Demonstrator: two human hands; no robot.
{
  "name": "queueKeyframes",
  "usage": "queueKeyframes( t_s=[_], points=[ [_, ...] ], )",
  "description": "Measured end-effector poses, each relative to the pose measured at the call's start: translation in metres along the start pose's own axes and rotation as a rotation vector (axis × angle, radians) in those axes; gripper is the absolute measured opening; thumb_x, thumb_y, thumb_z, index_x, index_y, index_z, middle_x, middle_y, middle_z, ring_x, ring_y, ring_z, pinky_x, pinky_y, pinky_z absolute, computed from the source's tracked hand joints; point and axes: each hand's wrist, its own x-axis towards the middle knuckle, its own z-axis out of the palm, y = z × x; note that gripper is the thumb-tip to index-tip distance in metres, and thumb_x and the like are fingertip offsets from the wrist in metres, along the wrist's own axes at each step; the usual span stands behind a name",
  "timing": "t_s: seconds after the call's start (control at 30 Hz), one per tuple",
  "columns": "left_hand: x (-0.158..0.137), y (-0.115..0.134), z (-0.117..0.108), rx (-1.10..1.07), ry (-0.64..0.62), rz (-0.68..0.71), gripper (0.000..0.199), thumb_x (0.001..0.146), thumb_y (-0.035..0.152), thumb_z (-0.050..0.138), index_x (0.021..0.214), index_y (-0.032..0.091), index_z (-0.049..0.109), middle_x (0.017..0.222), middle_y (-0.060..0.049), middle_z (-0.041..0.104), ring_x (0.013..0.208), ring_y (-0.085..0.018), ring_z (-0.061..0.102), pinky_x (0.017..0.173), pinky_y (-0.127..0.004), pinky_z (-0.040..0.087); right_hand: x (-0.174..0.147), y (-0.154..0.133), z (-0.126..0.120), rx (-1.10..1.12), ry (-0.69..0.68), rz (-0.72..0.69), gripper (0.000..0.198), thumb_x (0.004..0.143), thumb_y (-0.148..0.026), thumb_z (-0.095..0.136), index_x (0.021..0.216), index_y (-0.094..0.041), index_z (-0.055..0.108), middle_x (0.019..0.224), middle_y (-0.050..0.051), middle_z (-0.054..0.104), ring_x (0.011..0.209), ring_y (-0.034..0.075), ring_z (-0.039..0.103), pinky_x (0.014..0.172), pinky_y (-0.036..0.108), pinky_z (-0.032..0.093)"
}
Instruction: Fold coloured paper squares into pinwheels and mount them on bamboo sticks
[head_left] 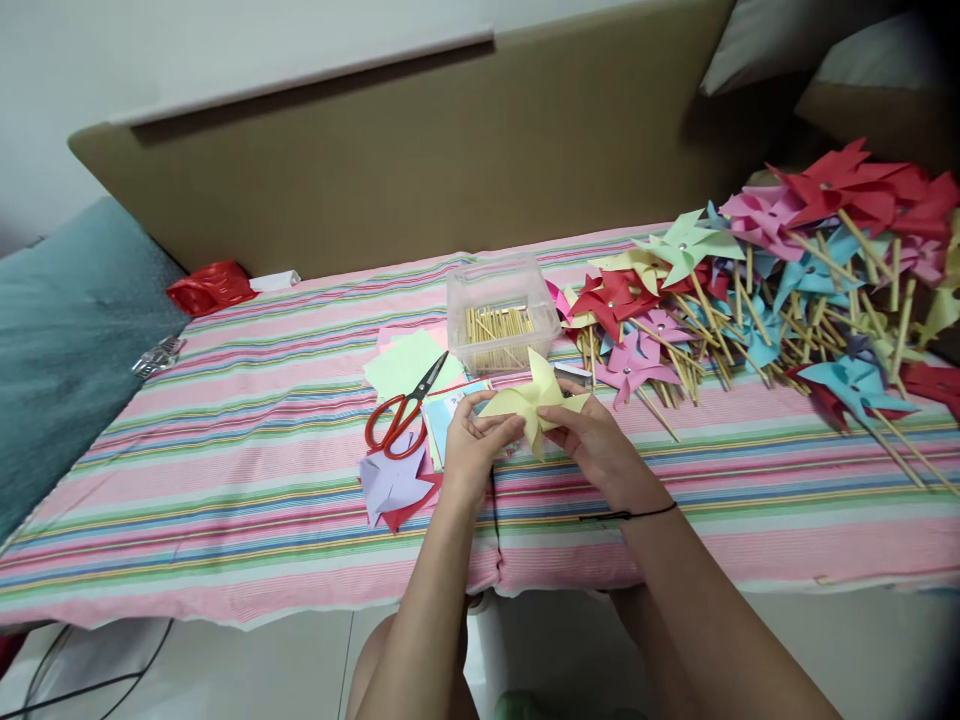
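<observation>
Between my two hands is a pale yellow paper pinwheel [543,385], its blades folded in toward the middle. My left hand [477,440] pinches it on the left, thumb near the centre. From the right, my right hand [589,435] grips it with the thumb pressed close to the centre; a dark cord circles that wrist. No stick shows on this pinwheel. Left of my hands, red-handled scissors [405,412] lie on a pale green paper sheet [409,362]. Below them are cut lilac paper [394,482] and a red piece partly under it. Light blue sheets [442,410] lie beside my left hand.
A clear plastic box [504,310] of wooden sticks stands just beyond my hands. Many finished pinwheels on sticks [750,290] are heaped at the right. A red plastic bag [211,288] lies far left on the striped cloth [247,430], before the sofa back [420,150].
</observation>
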Motion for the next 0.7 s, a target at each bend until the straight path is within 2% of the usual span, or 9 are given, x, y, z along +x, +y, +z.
queueKeyframes(
  t_s=[0.13,0.27,0.37,0.53,0.7],
  points=[
    [0.001,0.012,-0.007,0.063,-0.007,0.027,0.053,0.061,0.033,0.083,0.102,0.018,0.052,0.08,-0.003,0.074,0.072,-0.014,0.069,0.072,-0.026,0.053,0.003,0.002,-0.005,-0.165,0.037,-0.047,0.082,0.046,-0.022,0.085,0.118,-0.025,0.045,0.077,-0.005,0.067,0.07,0.018,0.064,0.061,0.029,0.053],
    [0.002,0.015,-0.017,0.252,-0.097,-0.035,0.06,0.054,0.029,0.085,0.1,0.02,0.048,0.073,-0.002,0.073,0.059,-0.014,0.066,0.058,-0.023,0.049,0.004,0.007,-0.007,-0.301,-0.084,-0.007,0.085,0.046,-0.019,0.085,0.12,-0.025,0.042,0.072,-0.005,0.065,0.067,0.02,0.064,0.06,0.032,0.052],
    [0.0,0.014,-0.018,0.342,-0.132,-0.044,0.06,0.056,0.027,0.083,0.101,0.021,0.043,0.064,0.002,0.07,0.05,-0.011,0.06,0.051,-0.019,0.045,0.002,0.008,-0.005,-0.338,-0.147,0.012,0.085,0.047,-0.018,0.083,0.121,-0.024,0.041,0.069,-0.006,0.064,0.064,0.019,0.063,0.059,0.031,0.05],
    [-0.005,0.017,-0.015,0.423,-0.081,-0.02,0.056,0.057,0.025,0.08,0.097,0.022,0.04,0.049,0.009,0.06,0.04,-0.008,0.05,0.045,-0.016,0.038,-0.003,0.006,0.001,-0.36,-0.152,0.042,0.084,0.048,-0.018,0.082,0.121,-0.023,0.04,0.063,-0.008,0.063,0.061,0.019,0.063,0.058,0.03,0.049],
    [-0.003,0.014,-0.014,0.335,0.017,-0.009,0.063,0.051,0.027,0.083,0.096,0.022,0.039,0.055,0.003,0.067,0.043,-0.014,0.058,0.043,-0.02,0.043,-0.002,0.007,0.001,-0.287,-0.162,0.01,0.095,0.051,-0.027,0.085,0.13,-0.022,0.032,0.068,-0.004,0.07,0.063,0.02,0.067,0.063,0.033,0.053]
  ],
)
